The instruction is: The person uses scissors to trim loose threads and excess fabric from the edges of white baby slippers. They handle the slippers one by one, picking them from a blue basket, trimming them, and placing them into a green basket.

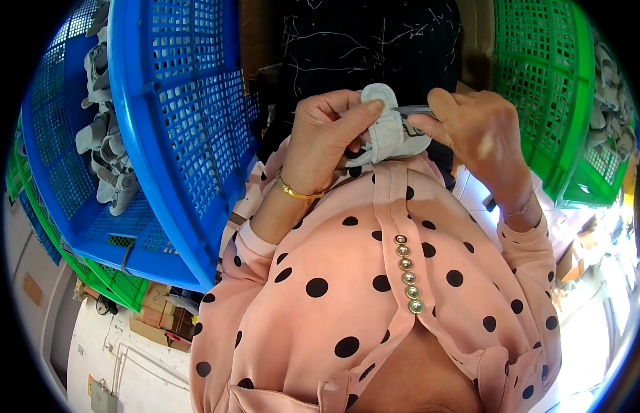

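A whitish fabric shoe upper (385,134) with stitched edges is held up in front of my chest. My left hand (330,124) pinches it between thumb and fingers, the thumb on its stitched face. Closed around a small grey metal tool that looks like thread snips (413,109), my right hand (475,127) is close on the other side. The tool's pointed end reaches the upper's edge, and most of its body is hidden in the fingers. Part of the upper is covered by my left fingers.
To the left a large blue plastic basket (165,131) stands, with several grey-white shoes (113,158) beyond its near wall. At the right is a green basket (540,96) with more shoes (612,103) beside it. Loose white threads lie on the dark cloth (368,41) ahead.
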### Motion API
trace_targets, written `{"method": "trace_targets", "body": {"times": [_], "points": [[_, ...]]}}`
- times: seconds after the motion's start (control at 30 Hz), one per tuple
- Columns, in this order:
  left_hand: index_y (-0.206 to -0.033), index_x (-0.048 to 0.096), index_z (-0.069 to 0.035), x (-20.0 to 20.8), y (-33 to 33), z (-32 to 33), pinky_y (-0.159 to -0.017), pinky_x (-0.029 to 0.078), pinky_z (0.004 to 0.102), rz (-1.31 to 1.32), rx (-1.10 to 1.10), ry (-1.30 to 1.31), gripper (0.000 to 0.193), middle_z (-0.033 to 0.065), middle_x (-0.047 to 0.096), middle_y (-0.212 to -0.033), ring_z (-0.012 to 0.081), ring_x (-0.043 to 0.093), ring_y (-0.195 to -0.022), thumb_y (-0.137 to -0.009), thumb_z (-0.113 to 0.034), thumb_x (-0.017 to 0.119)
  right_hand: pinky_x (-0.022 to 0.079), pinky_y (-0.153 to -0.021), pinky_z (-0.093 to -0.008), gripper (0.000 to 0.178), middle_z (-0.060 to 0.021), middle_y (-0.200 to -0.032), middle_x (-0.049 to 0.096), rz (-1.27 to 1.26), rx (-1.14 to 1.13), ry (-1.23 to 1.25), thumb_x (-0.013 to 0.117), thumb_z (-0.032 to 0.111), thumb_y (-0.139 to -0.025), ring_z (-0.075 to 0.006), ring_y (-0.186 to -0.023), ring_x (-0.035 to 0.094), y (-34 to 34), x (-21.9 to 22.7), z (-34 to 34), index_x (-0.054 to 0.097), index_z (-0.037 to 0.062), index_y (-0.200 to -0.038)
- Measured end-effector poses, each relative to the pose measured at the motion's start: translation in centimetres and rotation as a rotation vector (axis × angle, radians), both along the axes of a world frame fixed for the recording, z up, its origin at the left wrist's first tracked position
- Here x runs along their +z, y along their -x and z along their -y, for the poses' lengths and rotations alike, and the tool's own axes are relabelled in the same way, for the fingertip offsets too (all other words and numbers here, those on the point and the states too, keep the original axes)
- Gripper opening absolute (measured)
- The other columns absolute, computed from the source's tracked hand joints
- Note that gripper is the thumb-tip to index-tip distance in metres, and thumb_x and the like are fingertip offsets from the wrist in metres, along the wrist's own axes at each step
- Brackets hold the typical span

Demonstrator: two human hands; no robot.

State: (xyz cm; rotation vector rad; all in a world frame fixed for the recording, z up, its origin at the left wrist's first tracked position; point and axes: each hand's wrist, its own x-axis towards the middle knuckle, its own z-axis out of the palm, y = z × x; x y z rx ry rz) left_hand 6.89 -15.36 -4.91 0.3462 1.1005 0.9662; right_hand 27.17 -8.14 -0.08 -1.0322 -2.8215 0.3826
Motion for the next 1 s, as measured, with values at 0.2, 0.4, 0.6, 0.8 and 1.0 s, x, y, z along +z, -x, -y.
{"method": "trace_targets", "body": {"times": [0.2, 0.4, 0.6, 0.8, 1.0], "points": [[-0.078, 0.069, -0.004, -0.3, -0.1, 0.0, -0.047, 0.037, 0.0143, -0.104, -0.062, -0.026, 0.019, -0.0031, 0.06, -0.063, 0.0004, 0.049, -0.052, -0.091, -0.018, 0.068, 0.041, -0.047, -0.0331, 0.03, -0.0085, -0.058, 0.053, -0.343, -0.376, 0.539, 0.073, 0.031, -0.083, -0.026, -0.051, 0.054, -1.0, -1.7, -0.4, 0.057, 0.0054, -0.079], [-0.078, 0.069, -0.004, 0.7, -0.3, -0.5, -0.046, 0.037, 0.0145, -0.107, -0.093, -0.037, 0.02, -0.0025, 0.06, -0.063, 0.0002, 0.049, -0.051, -0.09, -0.02, 0.069, 0.049, -0.061, -0.0302, 0.027, -0.0083, -0.073, 0.06, -0.161, -0.441, 0.558, 0.072, 0.021, -0.079, -0.0204, -0.063, 0.061, 1.6, -0.9, 1.2, 0.056, 0.0076, -0.097], [-0.076, 0.068, -0.005, 0.0, -0.2, -0.2, -0.045, 0.038, 0.0145, -0.231, 0.004, -0.059, 0.021, -0.0023, 0.06, -0.062, 0.0006, 0.051, -0.05, -0.09, -0.02, 0.069, 0.052, -0.06, -0.0411, 0.025, -0.0124, -0.076, 0.068, 0.141, -0.667, 0.191, 0.064, 0.027, -0.086, -0.033, -0.071, 0.067, -1.5, -4.6, -2.9, 0.057, 0.01, -0.103], [-0.076, 0.068, -0.006, -0.7, 0.4, -1.0, -0.048, 0.038, 0.0154, -0.142, -0.02, -0.029, 0.023, -0.0029, 0.06, -0.063, 0.0009, 0.05, -0.052, -0.091, -0.023, 0.068, 0.044, -0.048, -0.0298, 0.041, -0.0066, -0.058, 0.057, -0.287, -0.178, 0.204, 0.067, 0.048, -0.085, -0.0254, -0.049, 0.056, -0.5, -2.4, 0.3, 0.056, 0.0081, -0.084], [-0.076, 0.067, -0.007, -0.5, 0.7, -1.1, -0.048, 0.037, 0.0153, -0.13, -0.049, -0.024, 0.023, -0.0033, 0.059, -0.062, 0.0009, 0.049, -0.052, -0.091, -0.024, 0.067, 0.039, -0.044, -0.0315, 0.044, -0.0054, -0.049, 0.042, -0.119, -0.088, 0.013, 0.066, 0.047, -0.084, -0.0236, -0.042, 0.045, -0.7, -2.2, 0.4, 0.048, 0.011, -0.069]]}}
